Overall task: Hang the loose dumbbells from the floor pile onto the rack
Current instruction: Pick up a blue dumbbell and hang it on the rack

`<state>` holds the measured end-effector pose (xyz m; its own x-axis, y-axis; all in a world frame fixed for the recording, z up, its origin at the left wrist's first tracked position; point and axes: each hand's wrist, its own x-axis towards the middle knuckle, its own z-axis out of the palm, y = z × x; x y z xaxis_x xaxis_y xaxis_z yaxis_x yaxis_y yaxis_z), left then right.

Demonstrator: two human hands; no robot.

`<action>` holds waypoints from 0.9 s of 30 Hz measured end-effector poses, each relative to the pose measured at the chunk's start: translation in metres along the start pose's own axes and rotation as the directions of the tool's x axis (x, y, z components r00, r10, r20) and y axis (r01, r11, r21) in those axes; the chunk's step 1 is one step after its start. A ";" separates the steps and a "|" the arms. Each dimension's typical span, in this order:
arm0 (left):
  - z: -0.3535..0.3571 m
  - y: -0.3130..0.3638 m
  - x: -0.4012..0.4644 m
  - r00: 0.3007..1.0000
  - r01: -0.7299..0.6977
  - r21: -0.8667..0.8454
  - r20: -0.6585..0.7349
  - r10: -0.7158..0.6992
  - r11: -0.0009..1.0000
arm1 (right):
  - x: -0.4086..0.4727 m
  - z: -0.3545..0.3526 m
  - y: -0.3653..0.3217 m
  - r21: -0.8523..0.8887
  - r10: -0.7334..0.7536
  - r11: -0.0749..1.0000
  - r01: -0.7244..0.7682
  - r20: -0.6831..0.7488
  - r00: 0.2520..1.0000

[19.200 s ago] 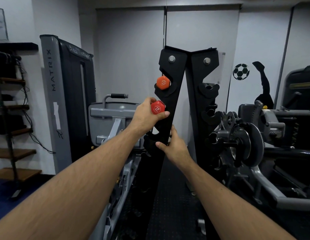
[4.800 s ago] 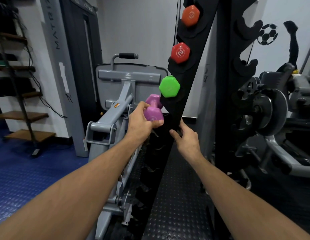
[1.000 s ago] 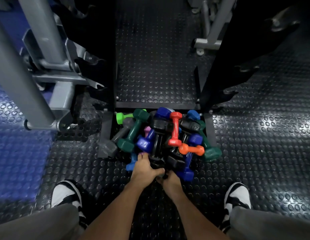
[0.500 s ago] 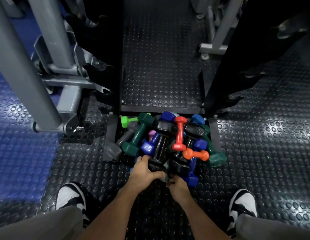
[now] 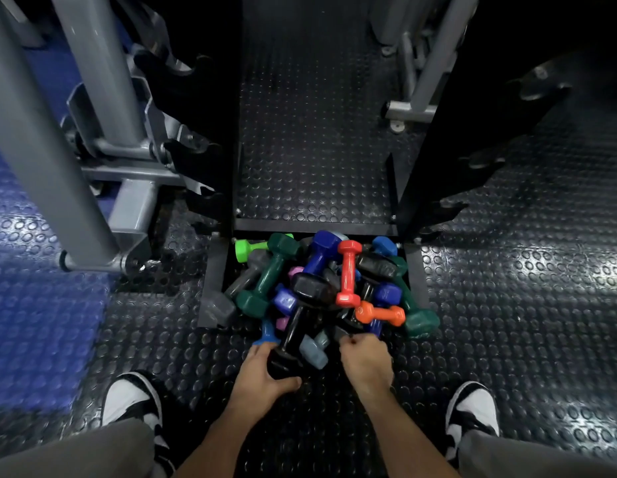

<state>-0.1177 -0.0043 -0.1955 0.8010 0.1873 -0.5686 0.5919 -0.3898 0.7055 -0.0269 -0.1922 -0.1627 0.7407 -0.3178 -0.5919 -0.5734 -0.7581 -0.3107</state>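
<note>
A pile of coloured dumbbells lies on the floor between the feet of the black rack [image 5: 424, 174]. A black dumbbell [image 5: 301, 315] slants out of the pile toward me, and my left hand [image 5: 265, 377] grips its near end. My right hand [image 5: 365, 360] sits at the pile's near right edge with fingers curled; what it holds is hidden. In the pile are a red dumbbell [image 5: 348, 274], an orange one [image 5: 379, 313], a dark green one [image 5: 269, 274], a bright green one [image 5: 246, 250], a blue one [image 5: 322, 251] and a grey one [image 5: 314, 350].
A grey machine frame [image 5: 103, 139] stands at the left on blue matting [image 5: 31, 305]. Another grey frame leg [image 5: 412, 110] is at the back right. The floor is black studded rubber. My two shoes [image 5: 132, 401] flank the pile.
My left hand has pulled the black dumbbell's near end out toward me. My right hand has shifted right, away from the left hand. A grey dumbbell now shows between them.
</note>
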 end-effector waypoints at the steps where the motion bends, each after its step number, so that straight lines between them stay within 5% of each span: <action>1: 0.001 0.000 0.001 1.000 0.001 0.023 -0.001 -0.001 1.000 | -0.002 -0.007 -0.002 0.007 -0.012 1.000 0.012 -0.087 0.996; 6: 0.015 0.002 0.008 0.999 0.032 0.252 -0.027 -0.026 0.967 | 0.014 -0.033 -0.003 0.245 -0.142 0.938 0.243 -0.368 0.919; 11: 0.033 0.015 0.007 0.995 0.087 0.466 -0.076 -0.058 0.880 | 0.053 -0.054 -0.021 0.221 -0.269 0.885 0.410 -0.475 0.838; 13: 0.030 0.024 0.011 0.987 0.138 0.386 -0.125 -0.096 0.912 | 0.073 -0.062 -0.034 0.164 -0.316 0.899 0.406 -0.399 0.861; 16: 0.024 0.046 0.024 0.959 0.119 0.021 -0.263 -0.109 0.993 | 0.098 -0.080 -0.056 0.037 -0.407 0.905 0.425 -0.218 0.887; 19: 0.021 0.078 0.043 0.958 0.111 -0.130 -0.248 -0.140 0.985 | 0.115 -0.098 -0.073 -0.007 -0.436 0.900 0.436 0.031 0.900; 22: 0.022 0.096 0.052 0.956 0.201 0.033 -0.223 -0.189 0.979 | 0.125 -0.104 -0.078 -0.048 -0.383 0.913 0.405 0.238 0.892; 27: 0.021 0.093 0.051 0.966 0.188 0.273 -0.224 -0.128 0.943 | 0.121 -0.103 -0.070 -0.032 -0.449 0.885 0.464 0.201 0.870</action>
<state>-0.0232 -0.0500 -0.1676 0.7181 0.4329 -0.5450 0.6849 -0.5784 0.4431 0.1394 -0.2361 -0.1357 0.8319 0.1785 -0.5254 -0.1526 -0.8367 -0.5260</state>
